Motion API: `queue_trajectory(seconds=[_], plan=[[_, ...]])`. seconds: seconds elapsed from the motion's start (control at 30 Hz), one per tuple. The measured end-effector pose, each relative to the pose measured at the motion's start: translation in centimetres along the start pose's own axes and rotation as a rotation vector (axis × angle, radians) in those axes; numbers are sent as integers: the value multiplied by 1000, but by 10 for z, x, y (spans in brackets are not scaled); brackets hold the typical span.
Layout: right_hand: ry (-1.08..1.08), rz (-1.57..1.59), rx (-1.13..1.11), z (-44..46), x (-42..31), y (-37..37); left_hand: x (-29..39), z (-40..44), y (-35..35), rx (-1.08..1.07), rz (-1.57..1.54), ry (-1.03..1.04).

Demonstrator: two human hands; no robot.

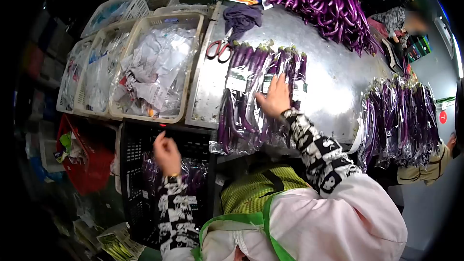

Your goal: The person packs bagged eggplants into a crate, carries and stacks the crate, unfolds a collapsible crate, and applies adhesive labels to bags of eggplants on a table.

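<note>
My right hand (276, 97) lies spread on top of wrapped packs of long purple eggplants (245, 101) on the metal table (331, 75). These packs sit side by side, with white labels and clear film. My left hand (166, 153) hovers over a black crate (133, 174) at the table's left, its fingers curled; whether it holds anything is too blurred to tell. Inside the crate lie more wrapped eggplants (195, 176), partly hidden by my left forearm. Red-handled scissors (220, 50) rest above the packs, near a dark cloth (241, 18).
Loose eggplants (328, 12) are heaped at the table's far side. More wrapped packs (398, 121) stand at the right edge. Bins of plastic and paper (157, 63) line the left, above a red basket (92, 164). Other people are partly visible at right.
</note>
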State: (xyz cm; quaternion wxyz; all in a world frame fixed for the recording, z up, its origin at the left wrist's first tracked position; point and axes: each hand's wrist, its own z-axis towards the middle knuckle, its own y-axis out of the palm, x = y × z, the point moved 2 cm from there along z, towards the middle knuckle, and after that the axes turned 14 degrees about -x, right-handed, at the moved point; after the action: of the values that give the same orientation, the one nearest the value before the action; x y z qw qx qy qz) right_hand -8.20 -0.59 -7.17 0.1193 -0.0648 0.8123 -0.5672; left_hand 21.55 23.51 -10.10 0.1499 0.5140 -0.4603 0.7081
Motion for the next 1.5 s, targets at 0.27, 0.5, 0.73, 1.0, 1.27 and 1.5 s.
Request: queue_trajectory(seconds=[0.27, 0.5, 0.73, 1.0, 1.27, 1.5], plan=[[-389, 287, 28, -76, 42, -26, 113, 104, 197, -467, 209, 330], [230, 1063, -82, -3, 122, -24, 99, 144, 235, -839, -415, -462], [19, 1482, -235, 13, 133, -6, 177, 121, 192, -979, -1065, -763], [50, 1687, -389, -2, 147, -16, 165, 116, 204, -1130, -870, -585], [-988, 637, 471, 21, 215, 41, 172, 84, 294, -909, -752, -234], [-393, 1586, -488, -49, 87, -81, 193, 6, 157, -688, -1413, -210]])
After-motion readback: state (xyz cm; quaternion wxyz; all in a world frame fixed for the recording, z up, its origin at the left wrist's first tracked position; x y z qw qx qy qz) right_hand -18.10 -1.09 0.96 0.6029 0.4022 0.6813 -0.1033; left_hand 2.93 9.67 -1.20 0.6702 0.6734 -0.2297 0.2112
